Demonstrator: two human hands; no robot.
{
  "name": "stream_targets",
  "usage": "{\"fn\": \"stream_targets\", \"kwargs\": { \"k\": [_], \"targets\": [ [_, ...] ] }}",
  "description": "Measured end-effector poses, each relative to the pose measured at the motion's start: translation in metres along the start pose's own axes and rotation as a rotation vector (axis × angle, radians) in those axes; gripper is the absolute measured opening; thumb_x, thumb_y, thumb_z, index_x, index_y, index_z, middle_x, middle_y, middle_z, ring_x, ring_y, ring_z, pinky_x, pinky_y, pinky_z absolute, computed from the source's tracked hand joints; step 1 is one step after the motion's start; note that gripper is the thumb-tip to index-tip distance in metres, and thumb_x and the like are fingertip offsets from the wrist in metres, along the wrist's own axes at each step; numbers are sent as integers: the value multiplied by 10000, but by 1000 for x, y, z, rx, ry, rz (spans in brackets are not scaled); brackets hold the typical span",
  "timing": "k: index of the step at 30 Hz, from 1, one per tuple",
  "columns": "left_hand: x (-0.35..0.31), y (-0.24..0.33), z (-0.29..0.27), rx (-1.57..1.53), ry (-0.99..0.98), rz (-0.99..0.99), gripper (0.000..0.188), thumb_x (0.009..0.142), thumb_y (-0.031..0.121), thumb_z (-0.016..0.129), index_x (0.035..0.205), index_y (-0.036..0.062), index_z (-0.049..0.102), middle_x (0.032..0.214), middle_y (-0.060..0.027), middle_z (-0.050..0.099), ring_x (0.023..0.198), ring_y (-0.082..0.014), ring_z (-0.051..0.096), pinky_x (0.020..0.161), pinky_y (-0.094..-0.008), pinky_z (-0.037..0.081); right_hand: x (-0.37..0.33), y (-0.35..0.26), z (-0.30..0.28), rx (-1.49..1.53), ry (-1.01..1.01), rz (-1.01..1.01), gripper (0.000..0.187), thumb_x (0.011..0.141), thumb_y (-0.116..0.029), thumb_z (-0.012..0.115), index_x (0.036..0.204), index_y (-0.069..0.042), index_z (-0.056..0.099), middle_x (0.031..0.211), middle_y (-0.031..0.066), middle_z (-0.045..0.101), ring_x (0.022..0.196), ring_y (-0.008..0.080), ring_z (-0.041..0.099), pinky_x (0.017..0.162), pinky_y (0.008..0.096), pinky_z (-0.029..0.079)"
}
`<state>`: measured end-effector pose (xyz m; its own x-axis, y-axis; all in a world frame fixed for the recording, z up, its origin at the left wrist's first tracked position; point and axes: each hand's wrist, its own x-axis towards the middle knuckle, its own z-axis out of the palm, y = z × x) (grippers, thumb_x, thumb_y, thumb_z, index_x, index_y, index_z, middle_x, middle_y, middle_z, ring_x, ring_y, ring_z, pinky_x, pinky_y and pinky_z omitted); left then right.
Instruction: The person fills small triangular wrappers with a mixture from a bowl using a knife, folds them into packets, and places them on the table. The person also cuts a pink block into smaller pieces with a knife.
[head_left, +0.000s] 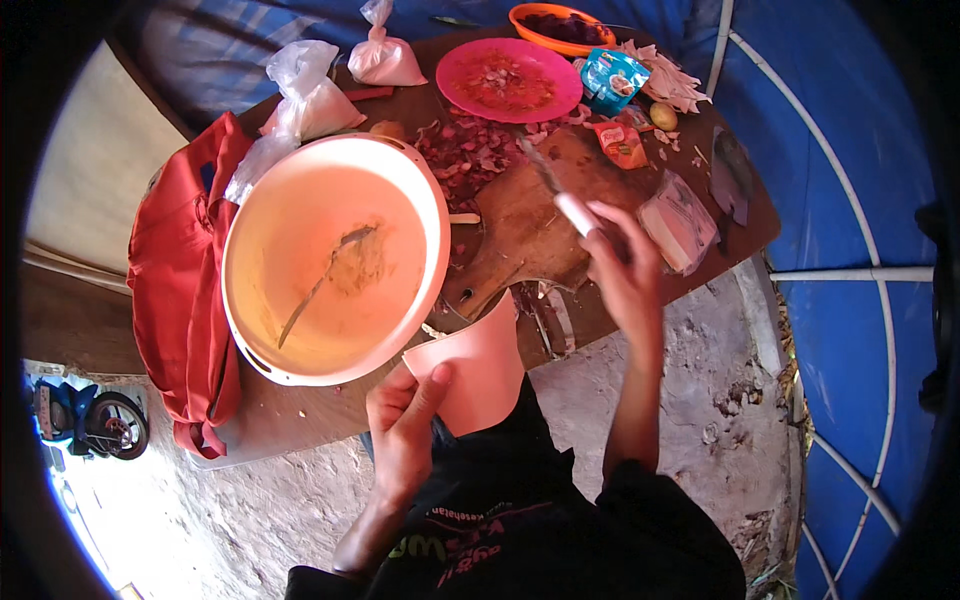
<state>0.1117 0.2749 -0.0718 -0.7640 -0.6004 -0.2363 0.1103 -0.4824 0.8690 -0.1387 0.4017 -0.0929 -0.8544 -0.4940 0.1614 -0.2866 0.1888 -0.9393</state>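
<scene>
My left hand point(404, 418) grips a pale plastic container point(472, 372) by its side, thumb on the outer wall, at the table's near edge. What it holds inside is hidden. In my right hand point(628, 268) is a knife point(574, 213) with a white handle, its blade pointing away over the wooden cutting board point(535, 225). To the left stands a large pale basin point(236, 285), with a metal spoon point(318, 290) lying in a little yellowish residue at its bottom.
Peeled shallot skins point(465, 150) lie behind the board. Farther back are a pink plate point(450, 85) of chopped food, an orange bowl point(523, 22), a blue pouch point(612, 80) and bags of white powder point(385, 62). A red cloth bag point(175, 290) hangs over the left edge.
</scene>
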Motion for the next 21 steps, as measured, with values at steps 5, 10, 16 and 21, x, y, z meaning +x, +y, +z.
{"fn": "stream_targets", "kwargs": {
  "k": [5,10,16,21],
  "targets": [
    [9,-1,-12,-15,-19,25,262,1020,132,647,1201,-50,700,1076,-65,747,970,-87,655,908,-243,483,-25,5,-46,153,-222,305,357,936,-150,759,1268,-39,691,926,24,705,586,55,562,483,229,438],
    [18,-2,-15,12,-54,52,255,1018,132,648,1193,-45,703,1079,-54,744,976,-84,651,910,-244,480,0,15,-46,-134,391,120,318,954,-158,736,1252,-50,711,956,24,727,575,58,566,472,230,477],
    [14,-3,-16,6,-80,-5,252,1032,126,623,1201,-45,700,1094,-69,744,1003,-98,660,920,-256,489,10,16,-40,115,-333,150,359,943,-197,759,1267,-52,701,929,19,713,597,30,561,480,219,464],
    [10,-6,-15,1,-92,-41,270,1044,131,606,1221,-55,688,1111,-82,744,1035,-117,668,938,-278,502,48,12,-18,-143,181,13,332,975,-226,717,1257,-52,701,913,35,700,588,58,561,476,255,487]
  ]
}}
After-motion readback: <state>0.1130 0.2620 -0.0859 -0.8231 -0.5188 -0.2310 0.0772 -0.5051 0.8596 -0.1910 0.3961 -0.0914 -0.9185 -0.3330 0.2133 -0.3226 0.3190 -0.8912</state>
